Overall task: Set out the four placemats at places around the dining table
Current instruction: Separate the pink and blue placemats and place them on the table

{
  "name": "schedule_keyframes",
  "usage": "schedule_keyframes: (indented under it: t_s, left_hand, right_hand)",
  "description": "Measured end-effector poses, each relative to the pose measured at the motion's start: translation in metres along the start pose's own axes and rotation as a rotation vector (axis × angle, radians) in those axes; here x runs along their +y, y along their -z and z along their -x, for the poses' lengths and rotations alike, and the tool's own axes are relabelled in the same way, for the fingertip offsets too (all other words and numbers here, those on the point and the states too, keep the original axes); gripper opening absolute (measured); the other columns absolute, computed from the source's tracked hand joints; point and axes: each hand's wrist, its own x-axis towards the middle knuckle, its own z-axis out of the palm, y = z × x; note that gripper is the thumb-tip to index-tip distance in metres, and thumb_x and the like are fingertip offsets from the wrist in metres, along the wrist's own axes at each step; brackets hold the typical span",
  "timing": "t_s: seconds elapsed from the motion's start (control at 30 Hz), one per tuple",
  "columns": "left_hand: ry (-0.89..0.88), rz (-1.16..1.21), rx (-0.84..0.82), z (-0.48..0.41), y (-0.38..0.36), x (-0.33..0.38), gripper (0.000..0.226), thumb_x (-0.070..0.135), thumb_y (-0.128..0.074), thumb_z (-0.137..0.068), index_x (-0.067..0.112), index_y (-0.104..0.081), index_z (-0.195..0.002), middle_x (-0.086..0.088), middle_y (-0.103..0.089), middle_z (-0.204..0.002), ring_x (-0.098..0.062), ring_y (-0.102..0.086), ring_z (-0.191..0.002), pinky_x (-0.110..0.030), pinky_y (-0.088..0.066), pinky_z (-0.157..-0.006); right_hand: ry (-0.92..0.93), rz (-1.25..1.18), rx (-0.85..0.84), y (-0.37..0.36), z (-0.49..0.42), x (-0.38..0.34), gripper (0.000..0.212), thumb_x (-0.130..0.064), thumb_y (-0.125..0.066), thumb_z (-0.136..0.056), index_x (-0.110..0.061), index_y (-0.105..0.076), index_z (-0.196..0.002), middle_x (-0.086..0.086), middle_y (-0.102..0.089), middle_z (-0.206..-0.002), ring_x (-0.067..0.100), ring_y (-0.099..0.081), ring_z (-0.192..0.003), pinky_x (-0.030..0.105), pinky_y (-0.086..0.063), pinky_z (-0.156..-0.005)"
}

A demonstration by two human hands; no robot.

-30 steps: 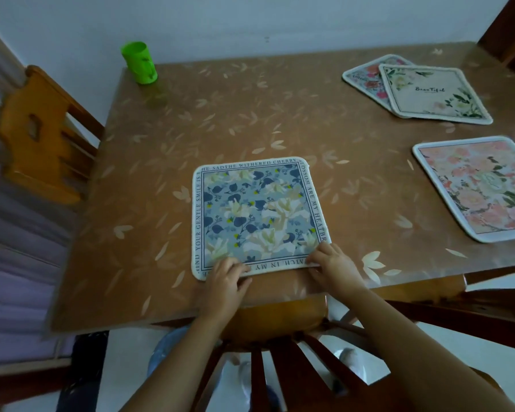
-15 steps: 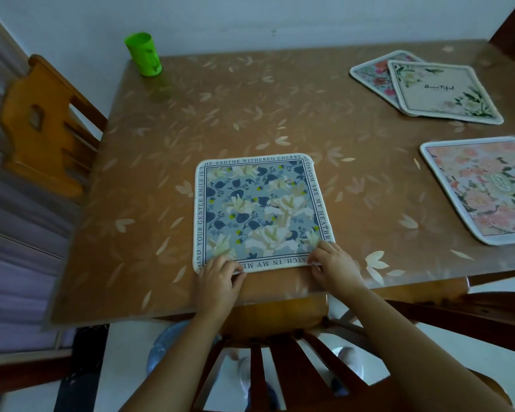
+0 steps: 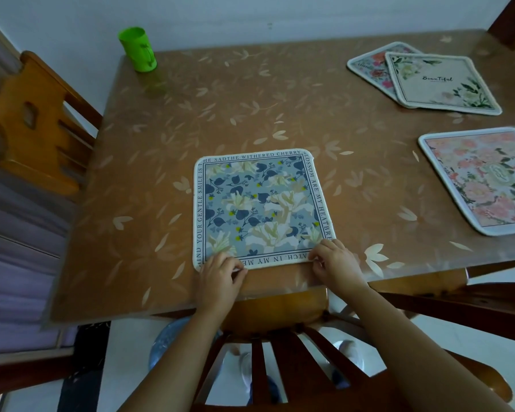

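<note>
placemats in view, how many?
4. Blue mat at the near edge under both hands; pink mat at right; cream mat overlapping a red-flowered mat far right.

Green plastic cup [image 3: 138, 50] upright at the far left corner of the desk [image 3: 167, 162], close to the white wall [image 3: 250, 16]. Desk top covered in a glossy brown sheet printed with pale leaves. Wooden chair [image 3: 33, 120] drawn up to the left edge, back slats facing in. Second wooden chair [image 3: 280, 346] at the near edge, slatted back fanning out low in view. Purple curtain folds [image 3: 15, 233] down the left side. Pale floor tiles [image 3: 125, 352] beneath.
</note>
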Motion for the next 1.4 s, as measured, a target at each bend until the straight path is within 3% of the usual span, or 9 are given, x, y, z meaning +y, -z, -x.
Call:
schedule_keyframes:
  t_s: [0.2, 0.3, 0.43, 0.53, 0.6, 0.7, 0.8, 0.97, 1.4]
  left_hand:
    - [0.009, 0.01, -0.004, 0.005, -0.003, 0.0, 0.014, 0.013, -0.076, -0.072, 0.009, -0.062, -0.072, -0.007, -0.061, -0.081, -0.026, -0.056, -0.081, -0.034, -0.041, -0.071]
    - [0.022, 0.019, 0.005, 0.004, -0.002, 0.002, 0.014, 0.014, -0.075, -0.073, 0.008, -0.062, -0.072, -0.008, -0.062, -0.082, -0.027, -0.056, -0.084, -0.038, -0.045, -0.073]
    - [0.058, -0.006, 0.052, 0.003, -0.007, 0.006, 0.018, 0.018, -0.072, -0.076, 0.006, -0.065, -0.087, -0.013, -0.06, -0.1, -0.033, -0.053, -0.1, -0.047, -0.043, -0.086]
    - [0.12, -0.046, -0.103, -0.004, -0.018, 0.008, 0.043, 0.037, -0.05, -0.09, 0.02, -0.045, -0.13, -0.004, -0.027, -0.147, -0.028, -0.013, -0.138, -0.05, -0.012, -0.109]
    - [0.086, -0.187, -0.2, -0.005, -0.029, 0.007, 0.051, 0.045, -0.031, -0.095, 0.029, -0.018, -0.141, 0.001, -0.001, -0.153, -0.022, 0.011, -0.139, -0.051, 0.002, -0.11]
    - [0.067, -0.296, -0.202, -0.004, -0.035, 0.012, 0.055, 0.046, -0.021, -0.092, 0.021, -0.021, -0.141, -0.005, -0.014, -0.151, -0.03, -0.004, -0.138, -0.06, -0.011, -0.106]
    - [0.049, -0.349, -0.195, -0.021, -0.037, 0.008, 0.059, 0.046, -0.021, -0.09, 0.016, -0.027, -0.14, -0.008, -0.021, -0.149, -0.032, -0.013, -0.137, -0.061, -0.016, -0.104]
    - [0.03, -0.403, -0.227, -0.08, -0.045, -0.013, 0.056, 0.051, -0.008, -0.091, 0.028, 0.009, -0.14, 0.0, 0.01, -0.152, -0.021, 0.018, -0.137, -0.054, 0.003, -0.108]
    - [0.013, -0.341, -0.136, -0.224, -0.049, -0.043, 0.055, 0.047, -0.02, -0.094, 0.03, -0.005, -0.143, 0.004, 0.001, -0.155, -0.018, 0.008, -0.139, -0.054, 0.001, -0.109]
  right_hand:
    - [0.01, -0.016, 0.022, -0.001, 0.006, 0.0, 0.008, -0.007, -0.059, -0.08, -0.008, -0.063, -0.087, 0.008, -0.062, -0.097, 0.025, -0.049, -0.095, 0.033, -0.04, -0.075]
    - [0.024, -0.012, 0.04, -0.002, 0.008, 0.001, 0.006, -0.009, -0.059, -0.081, -0.008, -0.062, -0.087, 0.007, -0.061, -0.096, 0.025, -0.049, -0.093, 0.03, -0.038, -0.073]
    - [0.056, 0.0, 0.088, -0.007, 0.007, -0.002, 0.01, -0.011, -0.063, -0.08, -0.007, -0.061, -0.089, 0.012, -0.058, -0.096, 0.029, -0.052, -0.094, 0.042, -0.048, -0.075]
    - [0.076, 0.034, 0.105, -0.015, 0.0, -0.01, 0.024, -0.018, -0.064, -0.081, -0.012, -0.06, -0.104, 0.012, -0.057, -0.109, 0.031, -0.051, -0.104, 0.044, -0.045, -0.084]
    - [0.125, 0.077, 0.071, -0.023, -0.009, -0.018, 0.036, -0.026, -0.061, -0.083, -0.016, -0.055, -0.117, 0.012, -0.052, -0.127, 0.034, -0.044, -0.12, 0.05, -0.037, -0.099]
    - [0.181, 0.174, -0.054, -0.037, -0.027, -0.028, 0.051, -0.042, -0.042, -0.092, -0.028, -0.027, -0.139, 0.005, -0.021, -0.152, 0.029, -0.01, -0.141, 0.055, -0.009, -0.111]
    - [0.207, 0.254, -0.113, -0.041, -0.048, -0.031, 0.06, -0.06, -0.019, -0.088, -0.036, -0.004, -0.141, -0.002, 0.002, -0.154, 0.026, 0.012, -0.14, 0.057, 0.002, -0.11]
    - [0.253, 0.295, -0.146, -0.04, -0.09, -0.028, 0.068, -0.069, -0.009, -0.08, -0.038, 0.005, -0.14, -0.008, 0.013, -0.151, 0.025, 0.017, -0.139, 0.059, 0.005, -0.11]
    - [0.194, 0.244, 0.017, -0.036, -0.221, -0.023, 0.064, -0.06, -0.02, -0.085, -0.033, -0.006, -0.142, -0.008, -0.002, -0.155, 0.02, 0.005, -0.141, 0.059, -0.001, -0.11]
